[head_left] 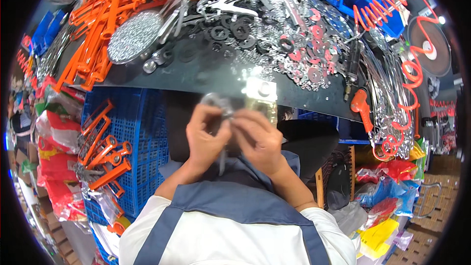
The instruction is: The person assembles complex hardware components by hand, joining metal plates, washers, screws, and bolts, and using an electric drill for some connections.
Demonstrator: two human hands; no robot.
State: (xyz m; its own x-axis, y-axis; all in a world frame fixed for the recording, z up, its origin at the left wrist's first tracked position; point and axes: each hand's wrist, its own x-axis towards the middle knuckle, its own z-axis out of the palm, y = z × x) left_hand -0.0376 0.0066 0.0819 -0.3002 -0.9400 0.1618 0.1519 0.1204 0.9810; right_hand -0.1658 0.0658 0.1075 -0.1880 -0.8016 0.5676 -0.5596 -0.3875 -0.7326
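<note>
My left hand (208, 135) is closed around a silver metal part (216, 100) with a rounded upper end, held just off the table's near edge. Motion blurs the part, and its exact kind does not show. My right hand (260, 140) meets it from the right, thumb and fingertips pinched together beside the part. What those fingertips hold is too small and blurred to name. Right behind my right hand, a bright metal fixture (262, 93) with a round boss on top sits at the table edge.
The dark table (191, 76) bears orange handles (100, 44), a round dish of small metal pieces (135, 37), loose washers (240, 29) and red discs (316, 32). An orange-handled air tool (362, 105) and coiled red hose (412, 76) are at right. A blue crate (149, 152) stands lower left.
</note>
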